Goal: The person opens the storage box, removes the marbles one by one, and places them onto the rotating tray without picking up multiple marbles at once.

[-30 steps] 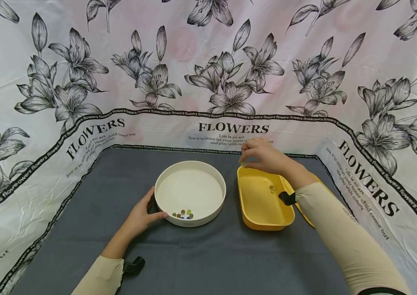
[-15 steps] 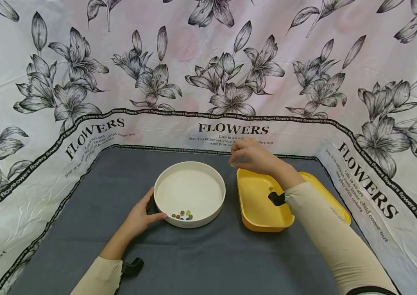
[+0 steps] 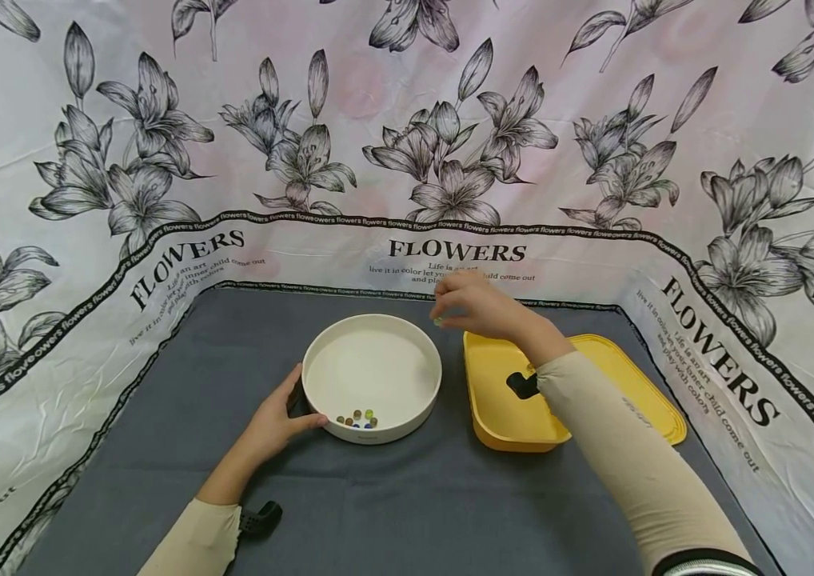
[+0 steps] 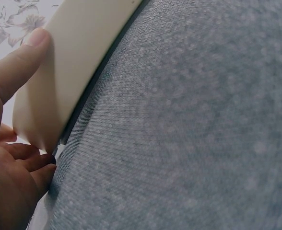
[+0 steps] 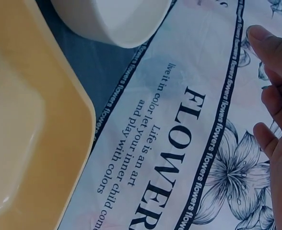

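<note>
My left hand (image 3: 273,422) grips the left side of a round white dish (image 3: 371,364), its thumb on the near wall. The left wrist view shows the thumb against the dish's outer wall and the fingers curled by its lower edge. Several glass marbles (image 3: 357,414) lie inside at the near side. Between right thumb and fingertips a small greenish marble (image 3: 438,322) is pinched. That right hand (image 3: 477,306) hovers above the gap between the dish and a yellow rectangular container (image 3: 511,412). My right forearm hides part of the container.
A yellow lid (image 3: 633,380) lies to the right of the container, partly under my forearm. Grey cloth (image 3: 378,512) covers the tabletop. Behind it rises a white curtain (image 3: 357,264) with printed flowers and lettering.
My right hand has moved left with the marble, from over the container's far edge toward the white dish. The left hand and dish have not moved.
</note>
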Demonstrator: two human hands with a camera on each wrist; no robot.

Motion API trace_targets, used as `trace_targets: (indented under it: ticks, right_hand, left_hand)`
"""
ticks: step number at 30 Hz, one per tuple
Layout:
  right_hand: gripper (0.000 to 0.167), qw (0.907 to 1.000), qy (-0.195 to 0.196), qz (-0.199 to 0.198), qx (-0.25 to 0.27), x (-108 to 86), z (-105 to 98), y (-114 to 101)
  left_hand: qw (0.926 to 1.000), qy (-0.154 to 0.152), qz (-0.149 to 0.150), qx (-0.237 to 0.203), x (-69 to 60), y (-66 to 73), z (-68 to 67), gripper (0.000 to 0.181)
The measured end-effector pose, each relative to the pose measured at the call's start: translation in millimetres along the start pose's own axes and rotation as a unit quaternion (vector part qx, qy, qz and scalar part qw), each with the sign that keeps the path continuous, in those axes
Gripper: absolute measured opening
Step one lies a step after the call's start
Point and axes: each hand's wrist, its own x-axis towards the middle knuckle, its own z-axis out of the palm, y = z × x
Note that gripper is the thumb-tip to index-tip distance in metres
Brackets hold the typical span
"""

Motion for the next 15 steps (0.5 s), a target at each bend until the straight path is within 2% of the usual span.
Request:
trace_targets:
  ticks: [15]
  right_hand:
    - [0.015, 0.9993, -0.033, 0.014, -0.009, 37.6, 27.4, -2.3]
  left_hand:
    - [0.9999, -0.001, -0.009, 0.01, -2.3, 0.2, 0.3, 0.119]
